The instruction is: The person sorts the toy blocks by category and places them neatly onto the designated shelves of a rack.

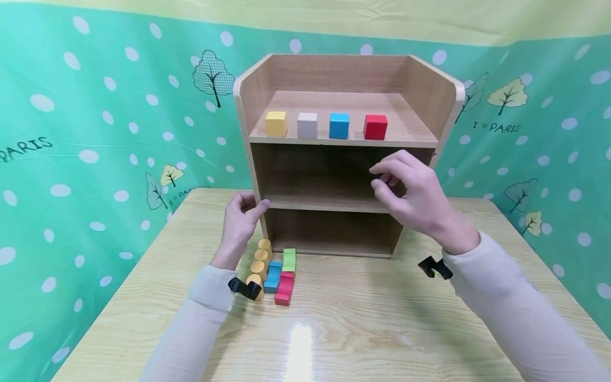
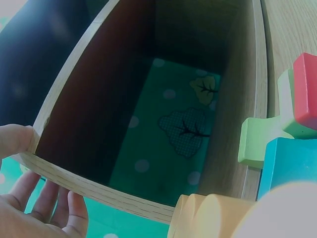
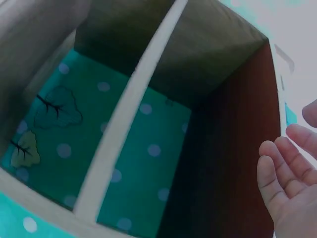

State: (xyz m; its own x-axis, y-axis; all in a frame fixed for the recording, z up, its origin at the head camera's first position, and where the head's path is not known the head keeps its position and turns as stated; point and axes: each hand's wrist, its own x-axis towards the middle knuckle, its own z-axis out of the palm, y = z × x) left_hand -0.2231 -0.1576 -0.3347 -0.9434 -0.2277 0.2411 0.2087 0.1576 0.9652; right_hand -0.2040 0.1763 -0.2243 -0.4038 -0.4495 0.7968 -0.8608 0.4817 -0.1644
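Observation:
A wooden shelf unit [image 1: 336, 74] with an upper deck and two compartments below stands on the table. My left hand [image 1: 240, 225] grips its left side panel near the middle board. In the left wrist view the thumb [image 2: 15, 141] lies at the front edge and the other fingers are on the outer side. My right hand [image 1: 415, 193] is raised before the right part of the unit, fingers loosely bent, holding nothing. Along the front of the upper deck sit a yellow cube [image 1: 275, 125], a white cube [image 1: 307, 126], a blue cube [image 1: 339, 127] and a red cube [image 1: 375, 128].
Beside the left forearm, a scalloped tan block row [image 1: 260, 255], a blue stepped block [image 1: 273, 277], a green block [image 1: 289, 261] and a red stepped block [image 1: 285, 289] lie on the wooden table [image 1: 353, 329]. A green dotted cloth [image 1: 110, 127] hangs behind.

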